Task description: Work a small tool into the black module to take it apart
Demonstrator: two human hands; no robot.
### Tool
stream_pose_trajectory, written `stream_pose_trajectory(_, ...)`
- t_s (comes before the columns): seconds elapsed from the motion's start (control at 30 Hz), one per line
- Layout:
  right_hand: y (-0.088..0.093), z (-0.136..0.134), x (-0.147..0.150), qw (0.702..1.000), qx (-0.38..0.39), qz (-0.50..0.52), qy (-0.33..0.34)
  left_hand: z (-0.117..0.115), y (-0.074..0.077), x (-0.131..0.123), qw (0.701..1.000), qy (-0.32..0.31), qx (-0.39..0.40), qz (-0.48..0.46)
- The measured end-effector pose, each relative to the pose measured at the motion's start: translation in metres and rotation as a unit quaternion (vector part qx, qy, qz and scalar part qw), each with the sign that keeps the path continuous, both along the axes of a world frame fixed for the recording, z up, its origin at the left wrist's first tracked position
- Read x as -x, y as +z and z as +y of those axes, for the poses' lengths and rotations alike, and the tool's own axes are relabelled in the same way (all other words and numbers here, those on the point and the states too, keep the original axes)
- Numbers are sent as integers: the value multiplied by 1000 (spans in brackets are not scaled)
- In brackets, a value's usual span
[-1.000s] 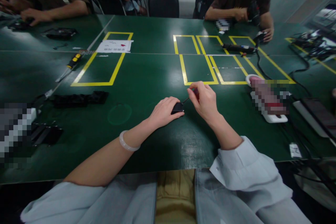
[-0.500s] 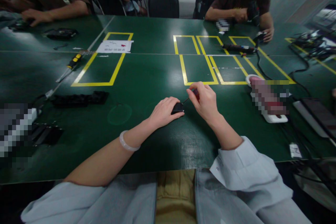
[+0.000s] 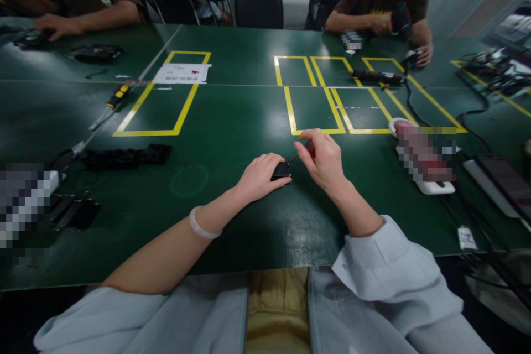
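On the green table (image 3: pixel 232 110), my left hand (image 3: pixel 262 177) is closed around a small black block-like part (image 3: pixel 281 171), pressing it against the tabletop. The hand covers the part's left side, so its exact kind is hidden. My right hand (image 3: pixel 324 160) grips a screwdriver (image 3: pixel 293 160) by its dark reddish handle, which is mostly hidden in the fingers. The thin shaft slants down to the left, and its tip meets the upper right of the black part.
Yellow tape outlines (image 3: pixel 292 131) mark the table ahead. A yellow-black screwdriver (image 3: pixel 119 96) and black strips (image 3: pixel 124 156) lie left. At right are a phone-like thing on a white holder (image 3: pixel 435 187), cables and a black electric screwdriver (image 3: pixel 377 76). Two people sit across the table.
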State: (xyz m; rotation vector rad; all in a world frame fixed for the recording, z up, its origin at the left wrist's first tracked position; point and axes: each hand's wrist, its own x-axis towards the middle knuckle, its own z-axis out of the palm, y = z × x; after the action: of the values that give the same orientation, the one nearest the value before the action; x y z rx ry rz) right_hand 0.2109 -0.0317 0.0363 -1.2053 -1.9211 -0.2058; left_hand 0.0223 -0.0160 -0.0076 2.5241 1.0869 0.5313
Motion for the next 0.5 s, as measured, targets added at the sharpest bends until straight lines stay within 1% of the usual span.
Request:
stream_pose_trajectory(0.2, 0, -1, 1, 1000, 7, 7, 0, 1, -1, 0, 1000, 3, 0, 7)
stream_pose_trajectory(0.5, 0, -1, 2, 1000, -13, 3, -3, 0, 1, 0, 1000, -1, -7, 2)
